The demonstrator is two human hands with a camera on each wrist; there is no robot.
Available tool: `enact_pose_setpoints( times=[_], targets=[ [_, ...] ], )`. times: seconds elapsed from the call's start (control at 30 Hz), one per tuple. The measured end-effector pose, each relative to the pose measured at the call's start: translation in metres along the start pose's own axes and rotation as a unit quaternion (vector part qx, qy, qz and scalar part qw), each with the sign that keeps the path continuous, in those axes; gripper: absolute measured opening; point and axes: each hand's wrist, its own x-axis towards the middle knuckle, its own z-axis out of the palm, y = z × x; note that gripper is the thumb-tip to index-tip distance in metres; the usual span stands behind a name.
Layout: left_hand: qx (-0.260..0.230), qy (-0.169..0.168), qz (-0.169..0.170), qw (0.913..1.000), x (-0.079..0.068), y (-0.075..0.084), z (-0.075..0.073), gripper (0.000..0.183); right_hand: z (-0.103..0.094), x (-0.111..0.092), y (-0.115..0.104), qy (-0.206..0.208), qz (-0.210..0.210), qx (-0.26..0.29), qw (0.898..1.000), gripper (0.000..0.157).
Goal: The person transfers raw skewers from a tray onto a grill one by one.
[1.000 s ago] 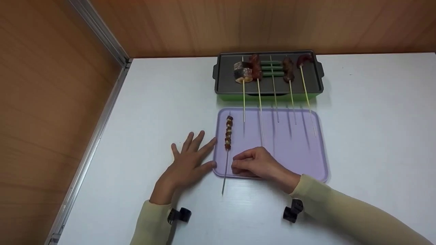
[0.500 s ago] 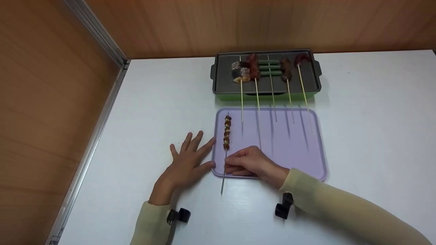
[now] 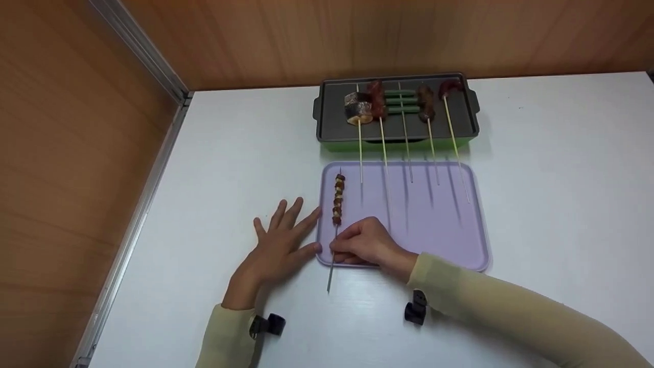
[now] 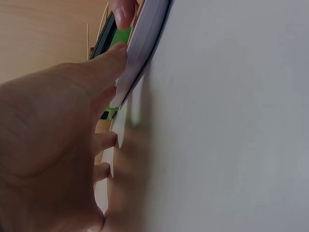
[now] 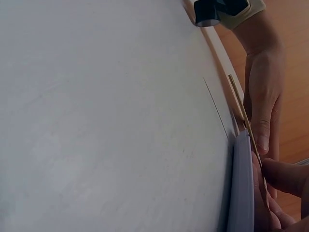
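Note:
In the head view, my right hand [image 3: 368,243] pinches the thin stick of a skewer [image 3: 337,199] threaded with small brown and pale pieces. This skewer lies along the left side of a lilac tray [image 3: 434,230], its lower end past the front rim. The right wrist view shows the stick [image 5: 240,99] between thumb and fingers. My left hand [image 3: 278,250] lies with fingers spread on the table at the tray's left edge. Its thumb and forefinger touch the rim [image 4: 145,36], as the left wrist view also shows.
Behind the tray stands a black-topped green grill [image 3: 332,130] against the wooden back wall [image 3: 255,41]. Several skewers lie on it, including a fish-like piece [image 3: 358,108], a red one [image 3: 377,99] and green pods [image 3: 402,101]. Their sticks [image 3: 384,148] reach out over the tray.
My right hand has moved left from the tray and taken the skewer's stick between thumb and fingers. The stick's lower end has shifted slightly left. My left hand stays at the tray's edge.

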Motion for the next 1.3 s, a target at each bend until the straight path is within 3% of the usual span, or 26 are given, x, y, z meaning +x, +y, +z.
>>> enact_pose_setpoints(
  times=[0.2,0.6,1.03,1.3],
  targets=[
    [-0.001,-0.001,-0.005,1.0,-0.001,-0.001,0.003,0.065,0.001,-0.001,0.003,0.006,-0.009,-0.005,1.0,0.015],
    [0.001,0.0,-0.001,1.0,-0.002,0.0,0.004,0.064,-0.004,-0.005,0.01,-0.007,-0.029,0.053,0.998,0.024],
    [0.001,0.001,0.002,1.0,-0.001,0.002,-0.001,0.064,-0.012,-0.028,0.001,-0.055,-0.031,0.08,0.995,0.03],
    [-0.003,0.002,0.003,1.0,0.0,0.0,0.0,0.064,-0.007,-0.041,-0.015,-0.085,-0.079,0.077,0.99,0.032]
  ],
)
